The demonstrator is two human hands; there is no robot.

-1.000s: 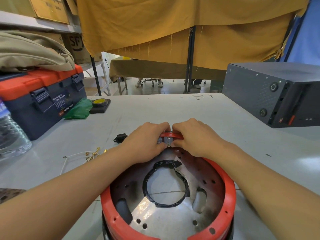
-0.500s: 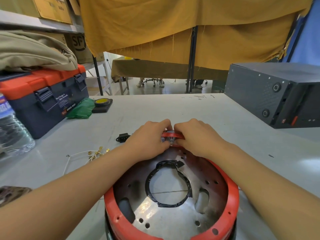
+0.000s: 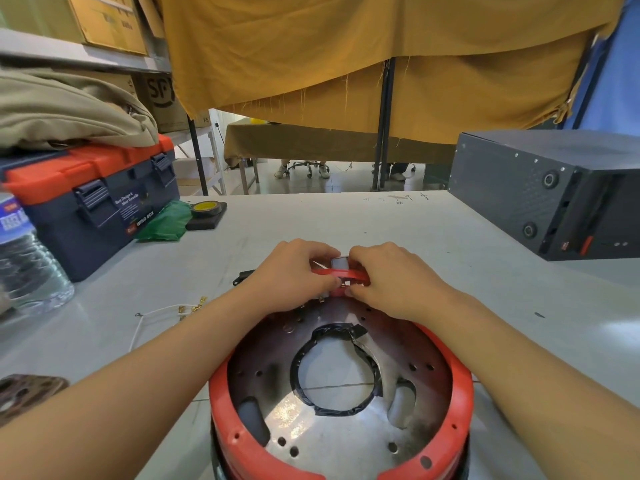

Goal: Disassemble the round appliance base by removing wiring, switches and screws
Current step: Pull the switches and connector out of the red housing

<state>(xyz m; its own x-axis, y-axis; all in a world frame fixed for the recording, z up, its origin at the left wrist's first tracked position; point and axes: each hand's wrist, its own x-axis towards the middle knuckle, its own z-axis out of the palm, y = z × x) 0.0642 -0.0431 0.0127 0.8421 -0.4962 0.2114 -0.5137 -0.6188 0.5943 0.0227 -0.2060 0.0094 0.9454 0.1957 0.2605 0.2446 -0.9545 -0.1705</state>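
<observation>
Since the round base (image 3: pixel 341 393) is a red plastic ring around a shiny metal plate, I'd guess it's fairly heavy and stiff, so it should sit put on the table (image 3: pixel 398 223) while you fiddle with it. It's right in front of the person, near edge at the bottom of the view, far rim under both hands.

The fiddly bit is the little switch (image 3: pixel 340 263) set in that far rim. It looks like a small hard plastic block with metal tabs underneath, probably snap-fit, so light but stubborn. I'd pinch it by its sides and rock it out, not yank on the tabs, which look bendy.

Both hands are curled in tight on it from either side. The left hand (image 3: pixel 294 271) has thumb and fingers closed around the rim and the switch's left side; the right hand (image 3: pixel 388 275) mirrors it, fingertips pressed against the right side and thumb tucked under the rim. Knuckles nearly touch over the switch, so most of it is hidden.

Off to the left lie a loose white wire (image 3: pixel 152 315) with brass terminals and a small black part (image 3: pixel 242 277), well clear of the base.
</observation>
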